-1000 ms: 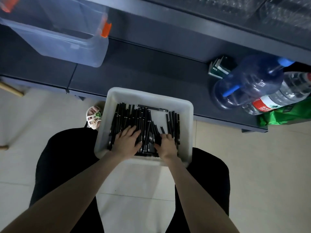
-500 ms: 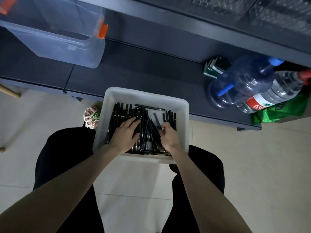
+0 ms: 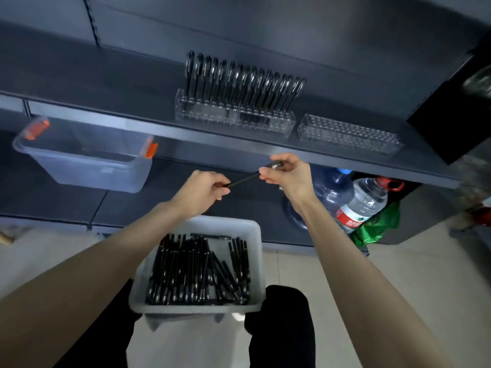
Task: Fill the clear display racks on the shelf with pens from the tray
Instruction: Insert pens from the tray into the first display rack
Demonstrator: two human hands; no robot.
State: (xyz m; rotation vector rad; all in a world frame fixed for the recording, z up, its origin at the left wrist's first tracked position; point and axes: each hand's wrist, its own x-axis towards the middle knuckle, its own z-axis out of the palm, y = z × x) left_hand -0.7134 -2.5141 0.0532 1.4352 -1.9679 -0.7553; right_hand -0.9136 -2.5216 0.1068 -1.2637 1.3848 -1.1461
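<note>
Fingers (image 3: pixel 265 173) of right hand (image 3: pixel 291 175) pinch one end of black pen (image 3: pixel 243 180); left hand (image 3: pixel 203 191) pinches other end, above tray (image 3: pixel 256 235) of pens (image 3: pixel 196 272) on lap. Far shelf (image 3: pixel 127 99): rack (image 3: pixel 233 119) holding upright pens, second clear rack (image 3: pixel 348 136) just right.

A single wide-angle camera, worn on the person's head, looks forward and steeply down at close range. The tray (image 3: pixel 225 224) lies near at 6 o'clock and the shelf (image 3: pixel 119 102) spans 12 o'clock.
</note>
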